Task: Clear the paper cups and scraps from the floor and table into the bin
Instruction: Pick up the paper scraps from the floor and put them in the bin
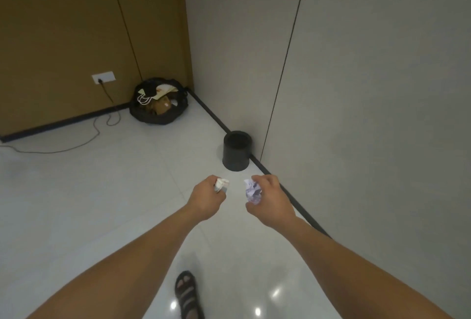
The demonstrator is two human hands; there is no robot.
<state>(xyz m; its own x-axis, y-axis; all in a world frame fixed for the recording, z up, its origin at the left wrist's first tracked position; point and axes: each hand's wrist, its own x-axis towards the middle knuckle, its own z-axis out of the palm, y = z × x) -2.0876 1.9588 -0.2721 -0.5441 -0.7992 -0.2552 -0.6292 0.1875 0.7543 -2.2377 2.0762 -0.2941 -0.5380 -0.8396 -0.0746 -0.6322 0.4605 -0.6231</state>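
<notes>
Carry-to-bin step. Gripping crumpled paper ball (pixel 253 191) in curled fingers of right hand (pixel 271 199); clutching white scrap (pixel 221 184), possibly a crushed cup, in curled left hand (pixel 207 197). Held above floor (pixel 102 191), near but short of black bin (pixel 235 151). Next: reach over rim, let go. Cannot see into its dark interior. In far corner, black rubbish bag (pixel 159 102) stuffed with paper and cardboard.

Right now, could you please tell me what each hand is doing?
Left hand: grips a crushed white paper scrap.
Right hand: grips a crumpled white paper ball.
</notes>
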